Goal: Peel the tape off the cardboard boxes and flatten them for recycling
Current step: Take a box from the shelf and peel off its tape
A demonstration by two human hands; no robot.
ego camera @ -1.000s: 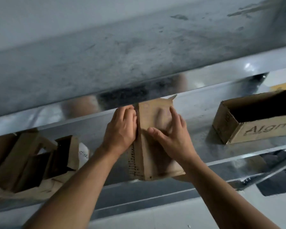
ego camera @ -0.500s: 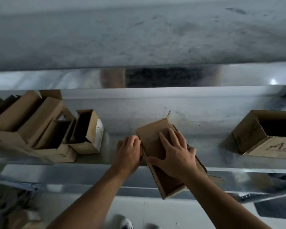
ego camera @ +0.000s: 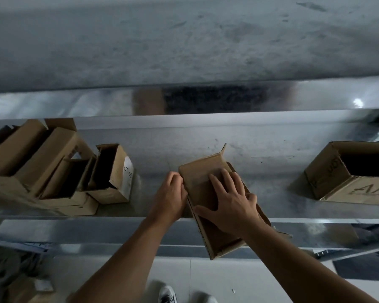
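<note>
Both bare forearms reached forward from the bottom of the view, and the hands met on a small cardboard box that lay tilted on a metal desk, its near end jutting past the desk's front edge. The right hand lay flat on the box's top face, fingers straight and spread, thumb out toward the left hand, pressing down. The left hand sat just beside it at the box's left edge, fingers curled in against that edge and gripping it. Whether they also pinched tape could not be told. A small flap stood up at the box's far corner, beyond the right hand's fingertips.

Below the hands, a white shoe showed on a pale floor.

Left of the left hand, and apart from it, stood a box with a white label, open side up and leaning. Beyond that to the left, a stack of brown cartons leaned against one another. Well to the right of the right hand sat a larger open box with partly visible lettering on its side. Past the hands, the desk's shiny back lip rose to a scuffed grey wall.
</note>
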